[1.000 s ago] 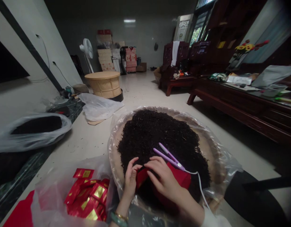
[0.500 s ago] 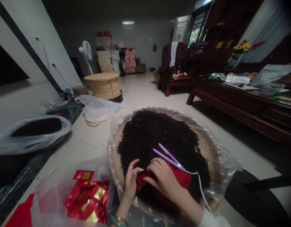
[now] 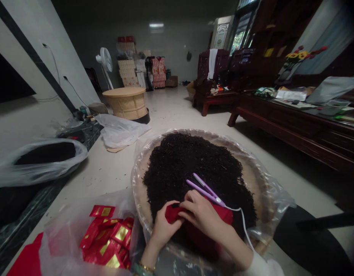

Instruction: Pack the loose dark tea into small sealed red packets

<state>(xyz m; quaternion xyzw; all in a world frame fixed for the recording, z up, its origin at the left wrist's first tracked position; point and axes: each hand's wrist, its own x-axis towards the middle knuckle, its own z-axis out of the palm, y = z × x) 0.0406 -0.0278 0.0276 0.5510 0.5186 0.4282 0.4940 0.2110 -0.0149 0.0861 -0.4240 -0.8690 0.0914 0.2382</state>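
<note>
A small red packet [image 3: 171,214] is in my left hand [image 3: 165,226], whose fingers and thumb wrap round it. Something dark shows at the packet's upper end. My right hand [image 3: 201,214] has its fingers and thumb closed on the packet's right end; its fingertips are partly hidden. Both hands are above a round tray [image 3: 261,172] lined with clear plastic, holding a heap of dark loose tea leaves [image 3: 191,157]. On the heap, just past my right hand, a purple hair straightener [image 3: 205,189] with a white cord rests partly on a larger red bag [image 3: 224,215].
A plastic bag [image 3: 64,214] of red and gold packets [image 3: 108,241] stands left of the tray. Farther left is an open plastic bag [image 3: 79,157] of dark leaves. Behind are a woven round stand [image 3: 127,105] and a fan [image 3: 105,59]. A dark wooden table [image 3: 294,126] stands right.
My left hand's fingers, spread before, have closed round the red packet. My right fingers have drawn in on its end. The straightener and the heap stay where they were.
</note>
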